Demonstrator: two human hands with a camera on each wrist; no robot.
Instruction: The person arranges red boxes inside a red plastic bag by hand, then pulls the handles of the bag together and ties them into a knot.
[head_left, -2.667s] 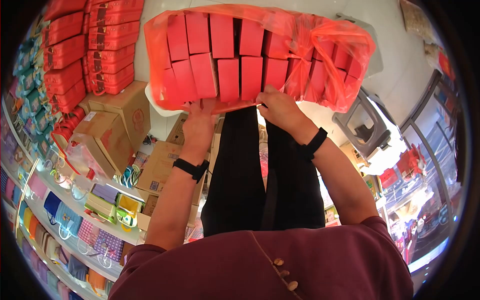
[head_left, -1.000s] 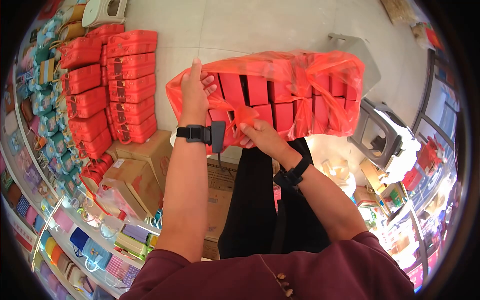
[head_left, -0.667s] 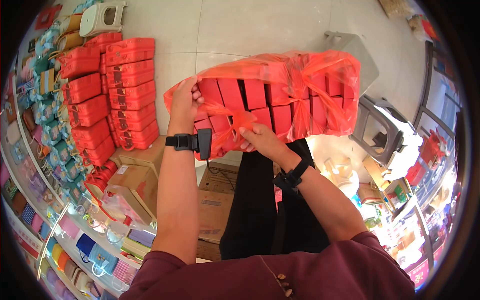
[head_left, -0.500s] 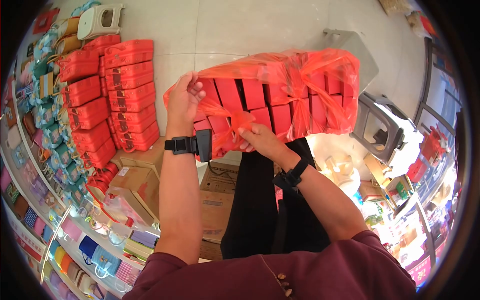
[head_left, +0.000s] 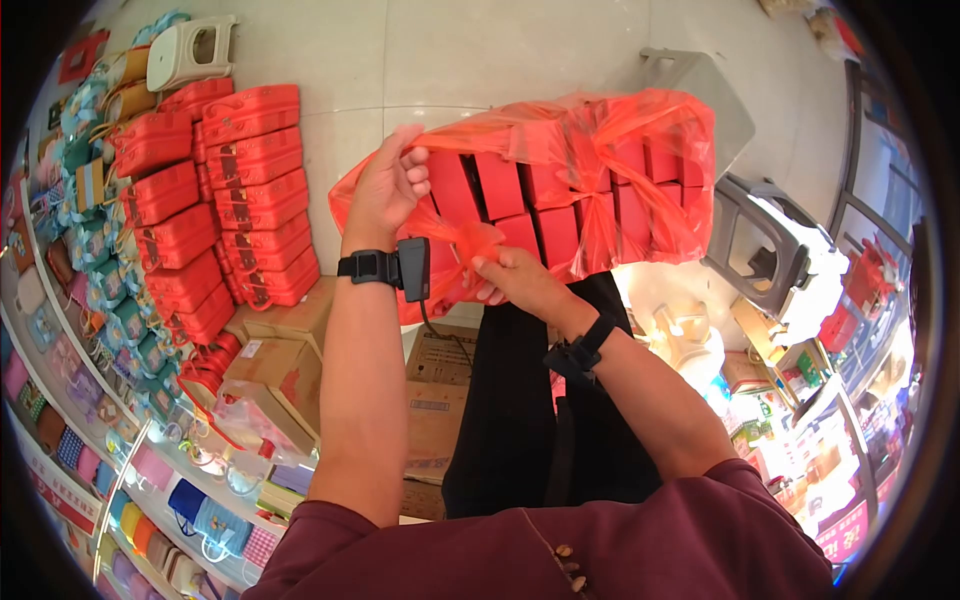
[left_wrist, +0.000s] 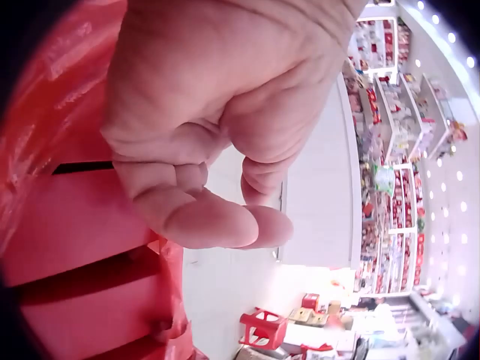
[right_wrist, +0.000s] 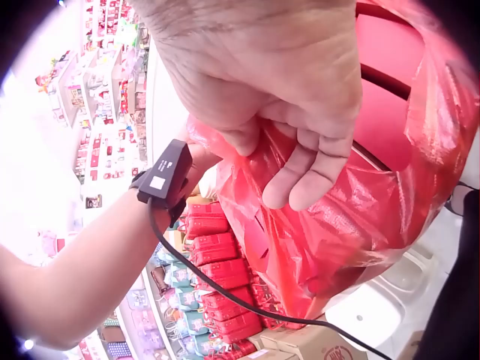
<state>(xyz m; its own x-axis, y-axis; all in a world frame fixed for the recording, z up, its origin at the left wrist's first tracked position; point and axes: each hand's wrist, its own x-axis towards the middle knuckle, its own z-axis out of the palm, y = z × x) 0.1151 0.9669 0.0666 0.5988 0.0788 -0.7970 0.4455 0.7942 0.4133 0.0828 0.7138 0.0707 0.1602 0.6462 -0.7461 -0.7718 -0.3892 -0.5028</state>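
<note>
A translucent red plastic bag (head_left: 545,135), knotted toward its right, lies around two rows of red boxes (head_left: 497,185). My right hand (head_left: 530,288) pinches a gathered piece of the bag's film at the near side, and the right wrist view shows this film bunched between thumb and fingers. Over the bag's left end is my left hand (head_left: 392,192), thumb pointing away from me and fingers loosely bent. In the left wrist view nothing shows between the left hand's fingers (left_wrist: 210,221); floor is visible through the gap. Film covers part of the boxes near the right hand.
Stacked red cases (head_left: 258,195) stand on the left, with cardboard boxes (head_left: 275,375) nearer me. A grey stool (head_left: 755,245) lies to the right. One white stool (head_left: 190,52) is at the back left. Shelves of small bags (head_left: 215,520) line the lower left.
My left hand has left the bag's near edge for its left end, shifting slightly right and away lately. My right hand has moved left, gathering film. The bag sits lower in view.
</note>
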